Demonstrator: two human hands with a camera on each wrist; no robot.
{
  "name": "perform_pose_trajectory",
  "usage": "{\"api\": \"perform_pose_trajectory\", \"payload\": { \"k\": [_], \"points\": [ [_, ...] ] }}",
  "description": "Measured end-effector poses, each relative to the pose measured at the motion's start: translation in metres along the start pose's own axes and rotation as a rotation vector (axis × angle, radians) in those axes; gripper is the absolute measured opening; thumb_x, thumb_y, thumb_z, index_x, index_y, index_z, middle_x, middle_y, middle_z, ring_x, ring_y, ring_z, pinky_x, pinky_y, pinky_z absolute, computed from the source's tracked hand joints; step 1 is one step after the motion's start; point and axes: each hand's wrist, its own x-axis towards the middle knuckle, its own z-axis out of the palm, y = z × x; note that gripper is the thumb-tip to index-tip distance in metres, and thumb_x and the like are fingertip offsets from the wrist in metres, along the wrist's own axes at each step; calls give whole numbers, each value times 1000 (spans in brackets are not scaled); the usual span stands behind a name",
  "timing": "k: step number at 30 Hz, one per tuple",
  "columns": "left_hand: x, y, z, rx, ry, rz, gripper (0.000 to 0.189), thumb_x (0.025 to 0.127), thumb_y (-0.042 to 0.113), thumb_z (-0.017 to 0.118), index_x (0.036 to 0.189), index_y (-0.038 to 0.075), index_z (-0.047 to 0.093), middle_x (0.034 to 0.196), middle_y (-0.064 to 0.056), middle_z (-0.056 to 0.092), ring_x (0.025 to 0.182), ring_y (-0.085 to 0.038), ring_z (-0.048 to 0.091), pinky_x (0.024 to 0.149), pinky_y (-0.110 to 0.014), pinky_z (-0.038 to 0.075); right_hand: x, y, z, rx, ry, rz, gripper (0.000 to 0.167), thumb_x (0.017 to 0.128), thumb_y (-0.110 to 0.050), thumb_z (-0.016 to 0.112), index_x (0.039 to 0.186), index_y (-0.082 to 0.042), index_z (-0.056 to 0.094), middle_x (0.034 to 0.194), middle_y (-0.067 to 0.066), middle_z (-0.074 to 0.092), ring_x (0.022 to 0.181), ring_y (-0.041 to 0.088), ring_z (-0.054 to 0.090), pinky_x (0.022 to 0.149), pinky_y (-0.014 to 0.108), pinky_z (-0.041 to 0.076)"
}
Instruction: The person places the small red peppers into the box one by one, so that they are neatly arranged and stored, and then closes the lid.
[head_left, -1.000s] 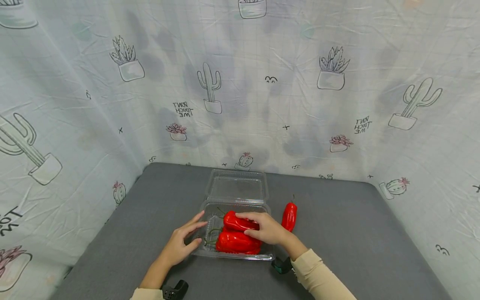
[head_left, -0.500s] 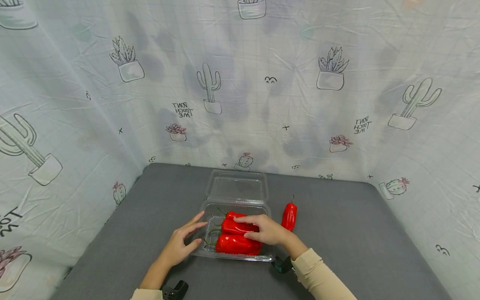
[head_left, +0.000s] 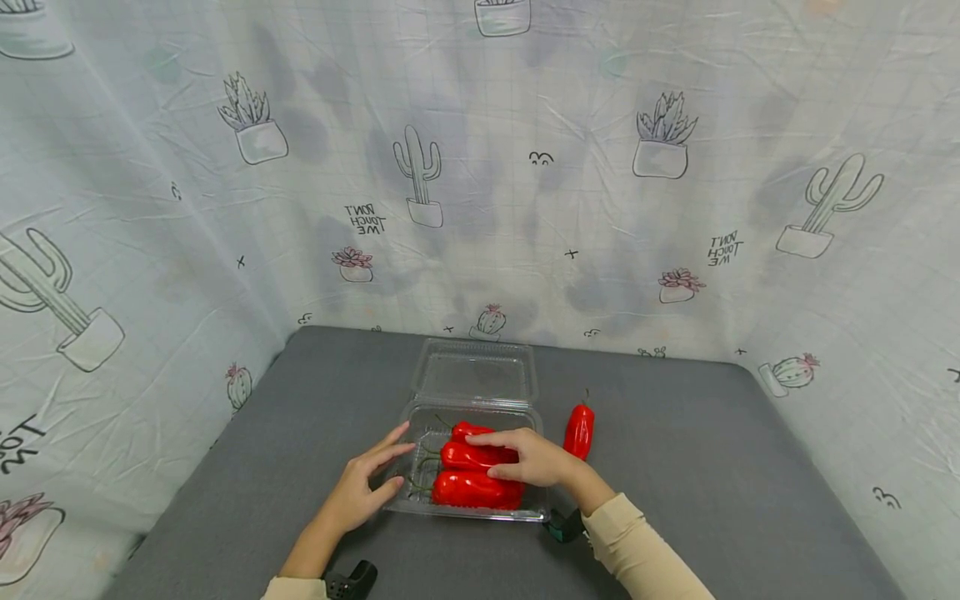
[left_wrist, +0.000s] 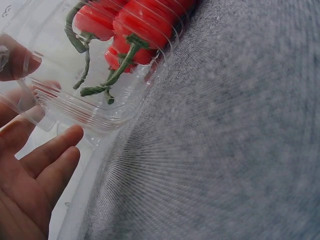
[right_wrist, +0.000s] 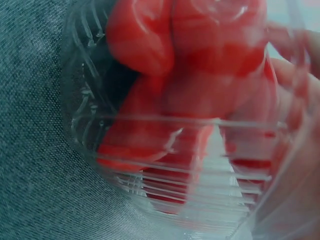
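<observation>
A clear plastic clamshell box (head_left: 495,516) stands on the table, its lid (head_left: 474,375) folded back. Red peppers with green stems lie sideways inside, a front pepper (head_left: 476,490), a middle pepper (head_left: 461,456) and a back pepper (head_left: 467,430). My right hand (head_left: 542,461) reaches over the box's right side and grips the middle pepper between thumb and fingers. At the box's left wall, my left hand (head_left: 356,492) has its fingers spread; in the left wrist view the fingers (left_wrist: 57,150) lie by the ribbed plastic corner. The right wrist view shows peppers through the plastic.
One more red pepper (head_left: 579,432) lies on the grey table (head_left: 675,467) right of the box, stem pointing away. Behind the table hangs a pale curtain (head_left: 480,208) printed with cacti.
The middle pepper has shifted slightly toward the front-left and settled lower between the other two, uncovering more of the back pepper. The left hand has stayed still.
</observation>
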Motion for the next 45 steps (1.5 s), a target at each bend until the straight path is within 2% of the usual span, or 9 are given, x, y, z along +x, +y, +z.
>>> {"api": "perform_pose_trajectory", "payload": {
  "k": [3,10,15,20,24,27,37,42,45],
  "points": [
    [0,0,0,-8,-5,-5,41,80,-8,64,120,-9,59,138,-33,43,126,-43,45,99,-15,40,-1,1,0,17,16,-4,51,91,-21,61,140,-17,49,139,2,53,113,14,53,93,27,48],
    [0,1,0,-19,10,28,41,79,-10,64,119,-9,59,136,-36,44,130,-31,45,100,-13,39,-1,2,1,52,74,-48,52,90,-22,61,140,-10,48,138,5,54,111,18,56,92,28,50],
    [0,0,1,-19,22,37,40,78,-10,64,118,-10,59,135,-35,44,129,-32,46,99,-12,38,-1,2,2,74,94,-54,53,90,-22,61,139,-8,48,137,8,55,110,22,58,89,28,52],
    [-1,-2,1,-18,11,22,40,79,-10,65,118,-10,59,136,-35,44,130,-32,45,99,-12,38,-2,3,1,76,128,-78,52,90,-20,62,138,-5,48,136,12,55,114,28,58,92,39,53],
    [-1,-1,0,-14,5,15,40,79,-9,65,119,-10,59,137,-35,43,130,-32,45,100,-14,39,-4,5,0,94,156,-109,53,90,-20,63,137,-3,48,135,15,55,117,32,56,94,50,49],
    [-1,-1,0,-5,11,20,40,78,-9,65,118,-10,59,136,-35,44,128,-34,46,99,-15,41,-6,5,-2,108,177,-114,53,90,-20,63,138,-3,48,136,16,54,120,33,54,97,53,46],
    [1,0,0,-20,-1,-12,42,79,-9,65,121,-8,59,139,-32,43,124,-47,44,99,-15,40,-20,6,-7,61,283,-107,52,89,-17,65,137,-7,50,138,13,53,124,32,52,100,49,45],
    [2,1,-1,-14,7,18,42,79,-10,65,120,-8,59,136,-36,43,126,-41,46,99,-14,40,-28,9,-9,68,356,-91,50,88,-11,65,136,-7,51,137,9,55,122,36,53,100,45,46],
    [1,1,-1,-13,2,19,41,79,-9,65,120,-8,59,136,-36,43,128,-38,46,99,-15,40,-33,9,-9,86,396,-69,52,87,-5,65,136,-4,49,137,12,54,124,35,51,101,47,44]
  ]
}}
